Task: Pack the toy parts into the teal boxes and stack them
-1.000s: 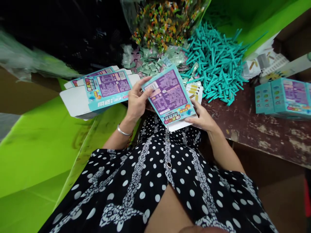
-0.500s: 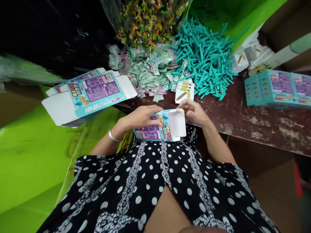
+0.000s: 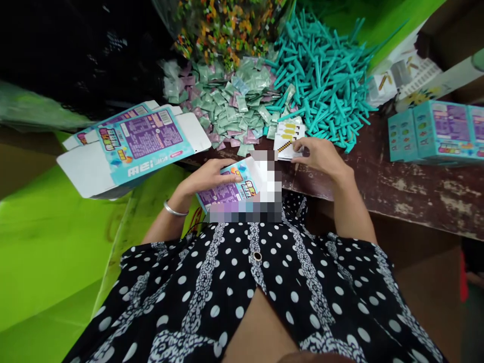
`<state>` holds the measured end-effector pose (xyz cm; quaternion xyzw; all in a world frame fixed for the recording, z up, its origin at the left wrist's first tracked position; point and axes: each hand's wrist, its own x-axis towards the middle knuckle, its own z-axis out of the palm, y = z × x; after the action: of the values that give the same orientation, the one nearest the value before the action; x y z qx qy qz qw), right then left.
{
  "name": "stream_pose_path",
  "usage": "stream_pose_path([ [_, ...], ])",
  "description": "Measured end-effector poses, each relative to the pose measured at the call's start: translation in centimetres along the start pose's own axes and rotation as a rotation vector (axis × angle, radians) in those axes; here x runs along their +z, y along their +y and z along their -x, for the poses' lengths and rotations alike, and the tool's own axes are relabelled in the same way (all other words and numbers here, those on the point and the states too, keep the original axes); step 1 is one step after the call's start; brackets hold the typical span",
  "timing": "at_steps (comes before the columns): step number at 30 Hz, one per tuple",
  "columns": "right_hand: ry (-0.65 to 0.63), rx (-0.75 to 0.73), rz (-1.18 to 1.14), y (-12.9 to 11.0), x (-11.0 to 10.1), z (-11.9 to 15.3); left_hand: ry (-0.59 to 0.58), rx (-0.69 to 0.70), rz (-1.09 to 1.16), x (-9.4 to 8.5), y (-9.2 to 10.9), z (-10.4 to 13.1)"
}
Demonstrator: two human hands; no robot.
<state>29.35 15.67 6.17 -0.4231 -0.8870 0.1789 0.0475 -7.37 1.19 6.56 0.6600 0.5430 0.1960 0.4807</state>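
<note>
My left hand [image 3: 212, 176] is closed round a teal and purple printed carton [image 3: 223, 193], holding it against the front of my dress. The carton's white end flap stands out on the right, and part of that end is blurred by a pixel mosaic. At the table's edge, my right hand [image 3: 323, 157] has its thumb and fingers pinched on the right edge of a small stack of white printed cards [image 3: 289, 136]. The top card shows yellow shapes and a pixelated pickaxe picture. Whether one card or several are gripped is hidden.
Behind the cards lie a heap of green and pink sachets [image 3: 230, 111] and a pile of teal plastic sticks [image 3: 321, 80]. Flattened cartons [image 3: 147, 138] are at the left, finished-looking boxes [image 3: 446, 128] at the right. A clear bag of orange and green pieces [image 3: 227, 30] stands behind.
My right hand has left the carton's open end and moved right and up onto the card stack. The carton, in my left hand, has shifted slightly left and tilted.
</note>
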Motion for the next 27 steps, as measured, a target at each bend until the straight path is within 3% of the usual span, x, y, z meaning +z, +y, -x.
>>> stream_pose_path([
  [4, -0.011, 0.022, -0.066, 0.9, -0.3, -0.4, 0.038, -0.018, 0.005, 0.0, -0.4, -0.5],
  [10, 0.021, -0.062, -0.046, 0.6, -0.3, -1.0, 0.061, -0.041, 0.031, 0.1, -1.0, -0.2],
  [16, 0.012, -0.025, -0.281, 1.4, -0.3, -0.8, 0.074, -0.055, 0.052, -0.1, -1.2, 0.2],
  [17, 0.078, 0.002, -0.301, 1.6, -0.3, -0.8, 0.083, -0.054, 0.058, -0.1, -1.1, 0.2],
  [19, 0.333, 0.086, -0.319, 1.7, -0.3, -0.7, 0.117, -0.059, 0.067, 0.1, -1.0, 0.0],
  [21, 0.604, 0.160, -0.371, 0.9, -0.8, -0.4, 0.162, -0.067, 0.065, 0.4, -0.8, -0.2],
  [22, 0.671, 0.173, -0.418, 0.2, -1.2, -0.2, 0.185, -0.069, 0.062, 0.5, -0.7, -0.3],
  [24, 0.621, 0.155, -0.508, -2.0, -2.0, 0.4, 0.221, -0.066, 0.064, 0.7, -0.4, -0.5],
  [27, 0.350, 0.112, -0.531, -6.2, -2.3, 0.9, 0.272, -0.045, 0.097, 1.0, 0.1, -0.6],
])
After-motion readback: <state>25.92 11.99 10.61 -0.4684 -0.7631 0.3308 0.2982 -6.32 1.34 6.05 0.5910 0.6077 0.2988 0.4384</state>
